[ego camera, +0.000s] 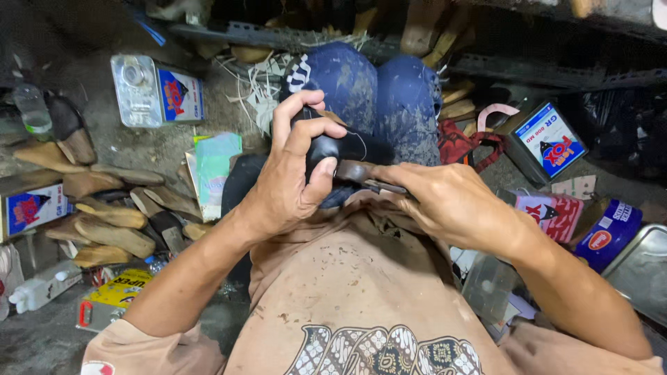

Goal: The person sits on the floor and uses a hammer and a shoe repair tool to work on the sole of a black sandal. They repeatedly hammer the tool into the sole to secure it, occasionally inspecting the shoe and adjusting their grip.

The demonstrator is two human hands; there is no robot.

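Note:
My left hand [292, 173] is wrapped around a black shoe upper [333, 147] stretched over a form, thumb pressed on its top. The piece rests against my knees in dusty blue trousers [379, 97]. My right hand [445, 201] grips a metal tool [361, 175], its dark jaws touching the edge of the black leather just right of my left thumb. Much of the shoe is hidden behind my left hand.
Several wooden shoe lasts [111, 222] lie piled on the floor at left. Rectangular glue tins stand at upper left [156, 90] and upper right [545, 139]. Round cans [608, 232] and a metal tray [643, 271] sit at right, with a white plastic bottle [38, 288] at lower left.

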